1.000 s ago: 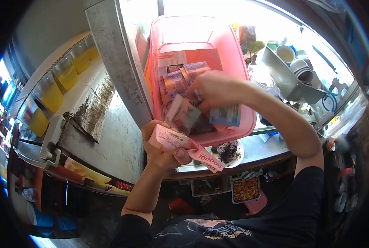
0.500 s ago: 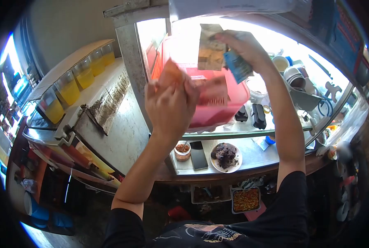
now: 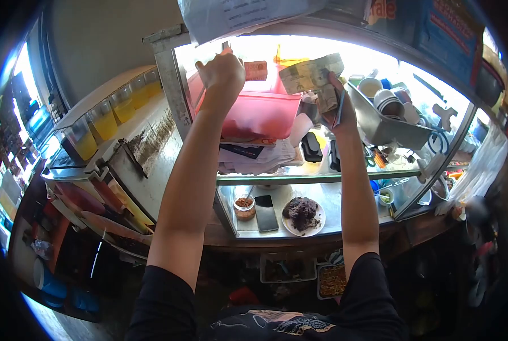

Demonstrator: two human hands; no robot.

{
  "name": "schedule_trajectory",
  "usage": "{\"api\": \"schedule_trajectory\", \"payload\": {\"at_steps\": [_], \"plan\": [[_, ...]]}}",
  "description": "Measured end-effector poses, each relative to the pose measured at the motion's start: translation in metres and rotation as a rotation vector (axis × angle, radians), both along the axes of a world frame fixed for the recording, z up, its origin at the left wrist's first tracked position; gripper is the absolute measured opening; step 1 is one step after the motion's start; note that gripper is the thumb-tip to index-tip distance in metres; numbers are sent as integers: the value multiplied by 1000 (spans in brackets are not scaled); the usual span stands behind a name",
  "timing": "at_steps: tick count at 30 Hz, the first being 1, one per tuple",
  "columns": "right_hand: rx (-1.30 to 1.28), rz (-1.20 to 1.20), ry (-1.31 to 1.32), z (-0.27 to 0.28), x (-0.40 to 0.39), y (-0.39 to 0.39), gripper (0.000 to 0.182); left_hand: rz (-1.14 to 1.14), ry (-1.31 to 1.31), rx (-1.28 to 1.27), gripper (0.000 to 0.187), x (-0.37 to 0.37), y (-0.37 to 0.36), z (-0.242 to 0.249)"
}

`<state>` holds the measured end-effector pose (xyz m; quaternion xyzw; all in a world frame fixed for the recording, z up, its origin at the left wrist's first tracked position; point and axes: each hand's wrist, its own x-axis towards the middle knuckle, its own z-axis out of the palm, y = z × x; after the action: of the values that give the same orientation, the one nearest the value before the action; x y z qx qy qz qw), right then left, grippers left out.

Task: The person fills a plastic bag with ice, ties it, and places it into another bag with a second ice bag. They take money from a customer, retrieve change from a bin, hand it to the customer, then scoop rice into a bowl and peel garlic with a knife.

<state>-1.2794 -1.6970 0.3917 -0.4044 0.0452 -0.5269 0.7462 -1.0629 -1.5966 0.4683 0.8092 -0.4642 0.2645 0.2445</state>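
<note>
My left hand [image 3: 224, 73] is raised over the left side of a pink plastic bin [image 3: 265, 111], fingers closed. A reddish banknote [image 3: 256, 70] sticks out to its right, and an orange edge shows above the fingers. My right hand [image 3: 342, 108] grips a few banknotes to the right of the bin. A greyish-green banknote [image 3: 312, 74] is spread out flat at the top, with a folded brownish one [image 3: 326, 99] below it against the fingers. The bin rests on a pile of papers [image 3: 259, 156] inside a glass-fronted case.
On the lower shelf stand a jar of reddish food [image 3: 244, 208], a phone [image 3: 267, 213] and a plate of dark crumbly food [image 3: 303, 217]. A metal tray of cups [image 3: 393, 122] is at the right. Yellow drink cups [image 3: 103, 124] line the left. The glass shelf edge [image 3: 316, 179] crosses below my forearms.
My left hand has moved up and left, away from the middle of the bin. My right hand has come lower, its banknotes turned. The pink bin now sits lower on the papers.
</note>
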Motion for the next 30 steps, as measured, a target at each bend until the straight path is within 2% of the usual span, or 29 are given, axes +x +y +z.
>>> {"api": "schedule_trajectory", "payload": {"at_steps": [1, 2, 4, 5, 8, 11, 12, 14, 15, 16, 18, 19, 20, 21, 22, 24, 25, 26, 27, 28, 30], "plan": [[-141, 141, -103, -2, -3, -4, 38, 0, 7, 51, 34, 0, -6, 6], [-146, 144, -106, -4, -5, -6, 38, 1, 14, 101, 34, 0, -10, 10], [-58, 12, -277, 14, -3, 36, 25, -3, -22, 116, 38, 0, -12, 9], [-171, 140, -306, 1, -7, 14, 25, -36, -11, 172, 43, -1, -12, 7], [-160, 237, -282, -6, -9, 21, 36, -18, -14, 244, 50, -3, -17, 2], [-206, 200, -250, -10, -11, 32, 34, -34, -163, -108, 75, -2, -15, -3], [-208, 197, -250, -10, -15, 40, 34, -37, -163, -111, 75, -11, -4, -2], [-146, -121, 91, -12, -23, 70, 28, -629, 167, -287, 66, -37, 31, -2], [-295, -140, 138, -13, -23, 90, 22, -891, 229, -186, 56, -40, 46, -11], [-287, -142, 136, -14, -23, 109, 22, -1148, 294, -73, 47, -43, 65, -24], [-454, -108, 403, -22, -21, 145, 23, -1287, 732, 169, 29, -54, 118, -59], [-499, -187, 522, -29, -15, 161, 22, -1305, 813, 156, 28, -49, 133, -81], [-527, -145, 663, -31, -11, 181, 22, -1319, 894, 140, 28, -41, 148, -104], [-543, -155, 683, -41, 1, 199, 22, -1279, 919, 11, 26, -38, 171, -125], [-560, -162, 704, -54, 13, 216, 22, -1238, 1053, -48, 27, -32, 199, -139], [-573, -9, 732, -73, 34, 258, 22, -1114, 1347, -204, 27, -8, 248, -184], [-644, 31, 763, -83, 49, 278, 23, -1092, 1355, -208, 27, 4, 274, -203], [-718, 76, 792, -92, 65, 300, 23, -1036, 1599, -297, 29, 16, 301, -221], [-668, 157, 801, -95, 84, 330, 23, -962, 1837, -400, 31, 28, 332, -236], [-670, 193, 795, -110, 107, 353, 23, -929, 1835, -425, 31, 42, 364, -248], [-689, 137, 724, -139, 159, 397, 22, -1048, 1608, -371, 36, 72, 428, -261]]}}
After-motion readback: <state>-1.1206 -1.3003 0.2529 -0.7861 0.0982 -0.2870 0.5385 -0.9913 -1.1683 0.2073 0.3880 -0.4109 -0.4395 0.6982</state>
